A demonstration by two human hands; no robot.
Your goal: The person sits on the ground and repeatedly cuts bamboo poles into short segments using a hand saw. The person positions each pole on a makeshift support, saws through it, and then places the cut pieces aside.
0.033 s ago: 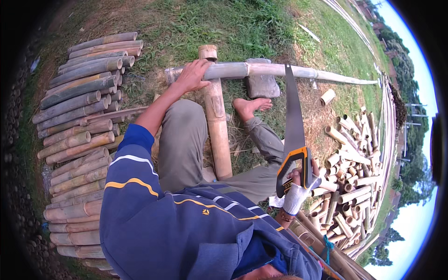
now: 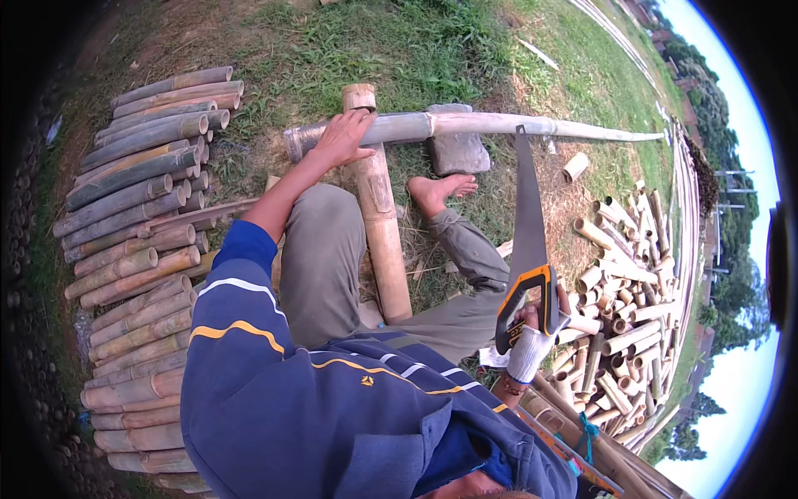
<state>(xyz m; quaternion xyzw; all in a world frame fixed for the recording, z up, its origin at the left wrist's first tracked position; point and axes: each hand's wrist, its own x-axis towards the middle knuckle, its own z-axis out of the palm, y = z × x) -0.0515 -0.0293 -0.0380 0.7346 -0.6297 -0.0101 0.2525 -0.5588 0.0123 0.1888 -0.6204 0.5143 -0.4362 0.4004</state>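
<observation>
A long pale bamboo pole (image 2: 478, 123) lies across the top of the scene, its thick end at the left. Near that end my bare left hand (image 2: 342, 140) presses down from above, fingers curled over the pole and thumb on the near side. Under it a thick bamboo post (image 2: 384, 237) with a notched top and a dark stone block (image 2: 460, 155) support the pole. In my right hand (image 2: 530, 348), which wears a white glove, is a handsaw (image 2: 527, 212) with an orange and black handle. Its blade points away from me, the tip overlapping the pole in view.
Cut bamboo lengths (image 2: 133, 224) are stacked along the left. At the right lies a heap of short bamboo pieces (image 2: 623, 320), with one loose piece (image 2: 575, 167) beyond it. My bare foot (image 2: 440, 193) rests by the stone. Longer poles (image 2: 594, 432) lie at lower right.
The saw has shifted slightly to the right and toward me. My left hand stays on the pole; the whole view has moved a little.
</observation>
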